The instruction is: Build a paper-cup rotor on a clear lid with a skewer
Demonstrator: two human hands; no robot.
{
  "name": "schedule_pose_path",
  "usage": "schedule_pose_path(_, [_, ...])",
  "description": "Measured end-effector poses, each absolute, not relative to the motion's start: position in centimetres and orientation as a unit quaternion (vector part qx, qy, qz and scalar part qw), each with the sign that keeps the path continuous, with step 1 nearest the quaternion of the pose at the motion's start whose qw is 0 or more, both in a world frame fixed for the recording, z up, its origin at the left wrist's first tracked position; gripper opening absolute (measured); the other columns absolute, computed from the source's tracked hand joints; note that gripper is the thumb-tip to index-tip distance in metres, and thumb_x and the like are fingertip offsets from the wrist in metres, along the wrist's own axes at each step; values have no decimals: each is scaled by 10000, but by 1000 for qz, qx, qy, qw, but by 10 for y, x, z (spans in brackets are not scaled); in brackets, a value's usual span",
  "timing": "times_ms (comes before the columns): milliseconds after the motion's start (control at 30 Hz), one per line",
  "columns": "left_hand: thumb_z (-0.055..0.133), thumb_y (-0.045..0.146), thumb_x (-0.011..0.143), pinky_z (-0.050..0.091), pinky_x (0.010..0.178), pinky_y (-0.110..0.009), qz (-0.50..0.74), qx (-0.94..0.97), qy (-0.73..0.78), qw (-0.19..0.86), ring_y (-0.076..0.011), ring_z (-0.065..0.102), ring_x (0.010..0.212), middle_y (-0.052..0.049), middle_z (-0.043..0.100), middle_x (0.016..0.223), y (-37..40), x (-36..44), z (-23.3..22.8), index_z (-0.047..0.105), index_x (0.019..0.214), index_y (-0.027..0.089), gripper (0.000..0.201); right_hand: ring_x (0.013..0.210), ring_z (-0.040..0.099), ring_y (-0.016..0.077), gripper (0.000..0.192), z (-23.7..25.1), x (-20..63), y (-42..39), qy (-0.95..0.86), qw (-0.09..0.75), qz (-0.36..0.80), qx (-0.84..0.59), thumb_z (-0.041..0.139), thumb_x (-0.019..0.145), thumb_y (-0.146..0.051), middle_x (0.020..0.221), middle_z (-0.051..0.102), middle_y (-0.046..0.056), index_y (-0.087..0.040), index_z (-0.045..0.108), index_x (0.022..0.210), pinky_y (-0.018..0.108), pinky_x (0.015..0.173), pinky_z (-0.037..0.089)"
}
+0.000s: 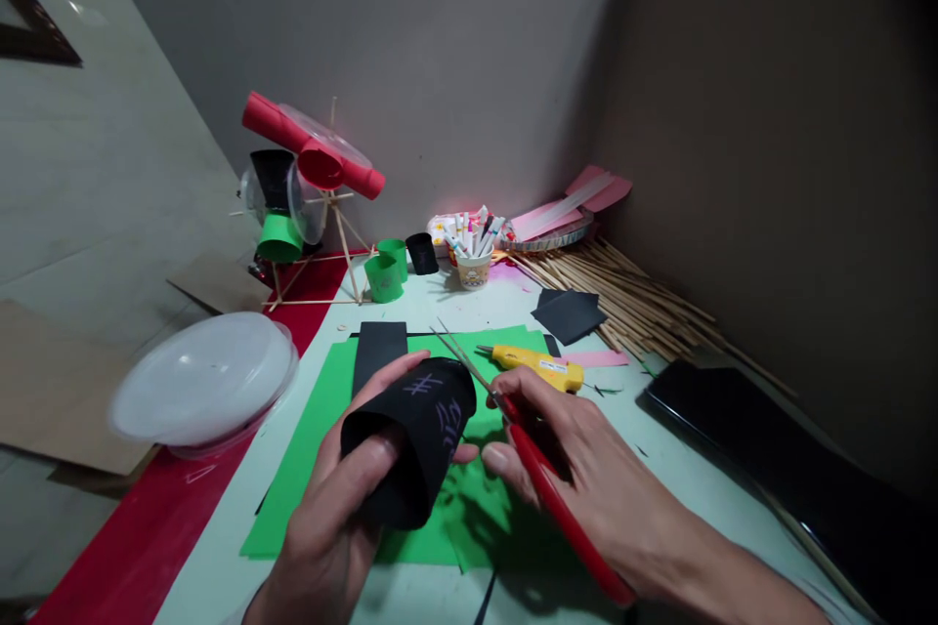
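My left hand (333, 508) holds a black paper tube (421, 410) with purple marks drawn on its side, the thumb inside its near opening and the fingers around the outside. In my right hand (578, 459) is a pair of scissors (546, 488) with red handles. Their slim metal blades point up and away, slightly apart, beside the tube's far rim. Below both hands lie green paper sheets (308, 498). A black paper strip (377, 352) rests on the green sheets, just beyond the tube. Close behind my right hand is a yellow glue gun (538, 364).
Wooden sticks (630, 298) and black paper pieces (568, 314) lie at the right. A black device (769, 449) sits nearer. Behind stand a cup of markers (475, 269) and green paper tubes (385, 278). At left are a stick frame with red tubes (315, 151) and plastic lids (212, 376).
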State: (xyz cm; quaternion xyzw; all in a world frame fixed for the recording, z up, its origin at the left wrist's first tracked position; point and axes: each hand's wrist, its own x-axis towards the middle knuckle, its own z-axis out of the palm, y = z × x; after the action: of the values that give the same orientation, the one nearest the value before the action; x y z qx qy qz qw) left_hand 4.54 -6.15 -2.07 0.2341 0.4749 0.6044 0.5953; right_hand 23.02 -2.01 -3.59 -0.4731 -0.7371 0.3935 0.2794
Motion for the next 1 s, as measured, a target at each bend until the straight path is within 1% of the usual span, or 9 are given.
schedule_pose_path(67, [731,344,769,639,838,-332,608,247,473,588,-361,678,1230,-56,671,1439,-62,45,-22,691,1306,224,552,828,595,226,316,-37,229,-21,-743,274,381,-478,582,953,-573,860,631,-10,-267,521,1006,359,806,443])
schedule_pose_path(133, [754,369,755,641,850,-339,599,262,472,591,-384,625,1308,-57,660,1455,-62,44,-23,699,1289,233,554,842,593,225,312,-39,228,-20,-747,272,367,-483,589,954,-564,901,644,-5,-266,530,1026,364,812,436])
schedule_pose_path(300, [800,416,732,628,916,-364,595,296,464,586,-394,577,1355,-52,651,1464,-61,43,-23,714,1243,240,548,724,544,199,244,-41,229,-17,-756,292,334,-481,609,944,-478,799,612,-17,-252,557,1022,322,688,400])
schedule_pose_path(400, [800,434,731,614,932,-410,585,308,467,586,-395,655,1231,-96,682,1406,-61,44,-22,684,1291,213,613,607,494,171,173,-42,230,-17,-764,301,332,-465,577,955,-418,697,596,-36,-246,556,967,293,591,358])
schedule_pose_path(567, [828,443,720,606,857,-381,569,286,473,609,-319,762,922,-115,727,1314,-58,41,-23,671,1317,199,665,543,477,163,206,-46,233,-14,-768,290,339,-459,488,990,-435,665,599,-29,-245,554,945,285,539,335])
schedule_pose_path(700, [718,382,850,627,831,-388,584,270,483,594,-300,764,935,-112,747,1259,-44,28,-25,545,1464,201,663,588,527,198,218,-47,234,-8,-779,232,289,-506,440,998,-438,680,602,-7,-240,531,999,301,565,327])
schedule_pose_path(800, [674,287,885,655,772,-436,605,273,490,565,-313,758,935,-137,721,1292,-30,16,-25,494,1494,173,645,611,567,236,147,-48,233,-8,-816,133,232,-512,447,965,-332,713,626,21,-219,498,1044,324,561,317])
schedule_pose_path(900, [631,250,915,663,750,-440,600,285,492,562,-307,756,923,-153,717,1280,-21,4,-22,509,1471,163,576,766,671,296,134,-51,231,-13,-848,67,172,-498,466,947,-254,893,670,106,-189,525,1049,364,623,413])
schedule_pose_path(1000, [579,234,929,668,737,-454,611,286,494,549,-305,752,906,-163,726,1231,-15,-6,-20,557,1405,136,487,894,702,327,192,-56,231,-18,-862,64,129,-486,487,942,-223,1043,665,162,-165,570,1106,421,727,516])
